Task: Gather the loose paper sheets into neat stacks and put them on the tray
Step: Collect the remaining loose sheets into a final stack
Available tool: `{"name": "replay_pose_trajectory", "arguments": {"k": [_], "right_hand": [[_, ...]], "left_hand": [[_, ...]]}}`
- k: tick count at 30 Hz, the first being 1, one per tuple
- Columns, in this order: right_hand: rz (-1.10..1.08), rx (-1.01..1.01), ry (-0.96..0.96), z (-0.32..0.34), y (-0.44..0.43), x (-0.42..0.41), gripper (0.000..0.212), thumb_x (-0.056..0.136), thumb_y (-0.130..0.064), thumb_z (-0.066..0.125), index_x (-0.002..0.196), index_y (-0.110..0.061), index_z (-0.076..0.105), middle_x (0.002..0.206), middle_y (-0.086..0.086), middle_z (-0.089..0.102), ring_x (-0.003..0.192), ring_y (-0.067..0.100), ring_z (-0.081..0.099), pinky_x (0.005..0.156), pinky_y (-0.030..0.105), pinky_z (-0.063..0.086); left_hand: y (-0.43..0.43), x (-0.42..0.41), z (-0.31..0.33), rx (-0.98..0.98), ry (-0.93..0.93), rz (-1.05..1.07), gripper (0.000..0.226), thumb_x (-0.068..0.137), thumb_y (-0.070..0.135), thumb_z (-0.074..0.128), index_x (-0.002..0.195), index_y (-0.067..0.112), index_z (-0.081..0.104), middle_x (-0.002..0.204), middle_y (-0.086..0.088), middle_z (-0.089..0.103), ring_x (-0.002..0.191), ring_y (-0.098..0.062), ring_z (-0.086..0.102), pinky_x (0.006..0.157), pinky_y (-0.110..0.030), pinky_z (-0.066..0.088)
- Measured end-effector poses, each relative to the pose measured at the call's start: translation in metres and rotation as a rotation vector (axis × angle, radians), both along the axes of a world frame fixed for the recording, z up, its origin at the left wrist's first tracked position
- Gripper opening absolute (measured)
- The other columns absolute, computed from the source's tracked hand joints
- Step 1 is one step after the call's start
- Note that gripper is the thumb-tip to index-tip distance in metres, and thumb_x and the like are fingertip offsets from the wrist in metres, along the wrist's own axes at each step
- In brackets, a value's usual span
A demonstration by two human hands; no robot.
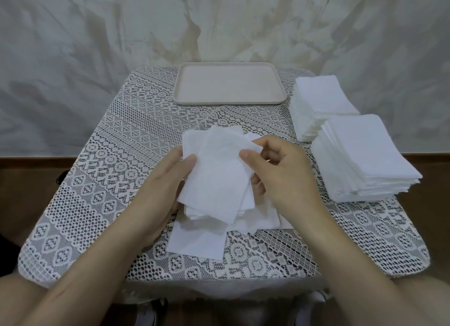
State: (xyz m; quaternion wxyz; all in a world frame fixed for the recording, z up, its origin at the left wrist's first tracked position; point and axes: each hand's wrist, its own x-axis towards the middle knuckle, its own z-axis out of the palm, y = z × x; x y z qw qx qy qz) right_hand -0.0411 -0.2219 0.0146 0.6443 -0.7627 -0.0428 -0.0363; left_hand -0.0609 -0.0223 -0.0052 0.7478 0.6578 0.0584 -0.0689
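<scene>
A bundle of loose white paper sheets [219, 174] is held between both hands above the table's middle. My left hand [163, 186] grips its left edge, thumb on top. At the bundle's upper right edge my right hand [280, 172] pinches the sheets with thumb and fingers. More loose sheets [197, 243] lie skewed on the lace cloth under the bundle. The beige tray [185, 101] sits at the far middle of the table with nothing on it.
Two tall neat stacks of white sheets stand on the table's right side, the near stack [362, 160] and the far stack [321, 99]. A white lace tablecloth [104, 179] covers the small table. A draped cloth backdrop hangs behind.
</scene>
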Motion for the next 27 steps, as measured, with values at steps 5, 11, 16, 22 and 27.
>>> {"name": "replay_pose_trajectory", "arguments": {"k": [5,11,16,22,27], "right_hand": [[-0.052,-0.049,-0.105,0.003,-0.007,0.009,0.019,0.093,-0.015,0.073,0.080,-0.029,0.069,0.059,-0.012,0.057,0.051,0.012,0.059,0.051,0.035,0.047],[0.066,-0.145,-0.122,0.008,-0.009,0.016,0.010,0.097,-0.019,0.067,0.089,-0.023,0.073,0.065,-0.008,0.059,0.053,0.008,0.056,0.052,0.036,0.051],[0.059,-0.157,-0.142,0.012,-0.004,0.022,0.012,0.091,-0.024,0.073,0.085,-0.030,0.066,0.064,-0.009,0.062,0.052,0.011,0.056,0.061,0.042,0.048],[0.025,-0.175,-0.076,0.005,-0.004,0.017,0.017,0.088,-0.032,0.074,0.088,-0.032,0.058,0.061,-0.011,0.060,0.056,0.013,0.058,0.064,0.046,0.051],[0.069,-0.271,0.091,0.001,-0.010,0.007,0.023,0.093,-0.041,0.071,0.083,-0.024,0.060,0.064,-0.005,0.063,0.050,0.009,0.057,0.054,0.026,0.040]], "left_hand": [[-0.001,-0.001,0.002,0.037,-0.001,0.017,0.030,0.111,0.021,0.044,0.137,0.013,0.058,0.077,0.007,0.073,0.050,-0.009,0.063,0.043,-0.024,0.051],[-0.001,-0.004,0.005,0.048,-0.009,-0.009,0.027,0.111,0.025,0.045,0.132,0.018,0.061,0.076,0.016,0.072,0.057,0.000,0.065,0.048,-0.016,0.048],[-0.002,-0.005,0.005,0.003,-0.008,-0.050,0.027,0.106,0.031,0.050,0.127,0.027,0.067,0.101,0.008,0.079,0.084,-0.008,0.076,0.059,-0.019,0.056],[-0.002,-0.007,0.004,0.005,-0.017,-0.042,0.024,0.108,0.030,0.050,0.121,0.027,0.069,0.102,0.002,0.079,0.086,-0.014,0.076,0.060,-0.024,0.057],[-0.004,-0.006,0.006,-0.054,-0.008,0.023,0.018,0.109,0.027,0.051,0.114,0.026,0.068,0.105,0.002,0.081,0.092,-0.015,0.077,0.071,-0.031,0.063]]}}
